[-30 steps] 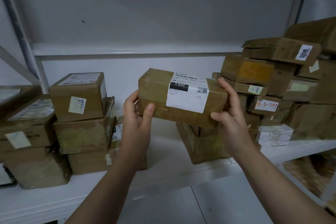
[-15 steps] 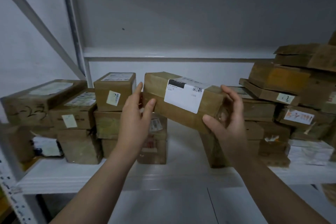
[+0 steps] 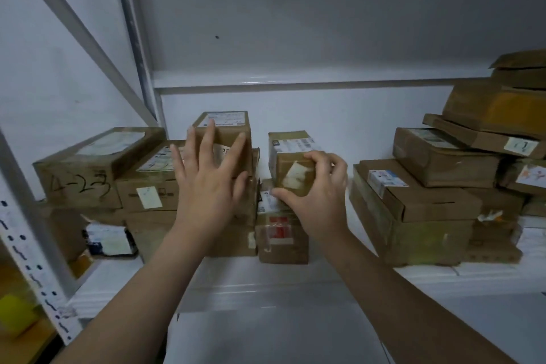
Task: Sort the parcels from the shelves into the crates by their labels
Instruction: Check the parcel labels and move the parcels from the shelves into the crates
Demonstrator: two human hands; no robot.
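Observation:
A brown cardboard parcel [image 3: 291, 154] with a white printed label on top lies end-on atop a small stack in the middle of the white shelf [image 3: 266, 278]. My right hand [image 3: 317, 198] grips its near end, thumb underneath and fingers curled over the right top edge. Under it sits a box with a red sticker [image 3: 280, 233]. My left hand [image 3: 209, 177] is off the parcel. Its fingers are straight and spread in front of a taller labelled box [image 3: 227, 127] on the stack to the left. I cannot tell whether they touch that box.
Stacked brown parcels fill the shelf at left, one marked "4-23" [image 3: 79, 168], and at right [image 3: 428, 195]. A metal upright [image 3: 133, 23] and a diagonal brace [image 3: 76, 23] stand at left. Something yellow [image 3: 14, 313] shows below the shelf's left end.
The parcel held by both hands has been turned end-on and lowered onto the middle stack. My left hand let go and moved left in front of the tall box. My view swung left.

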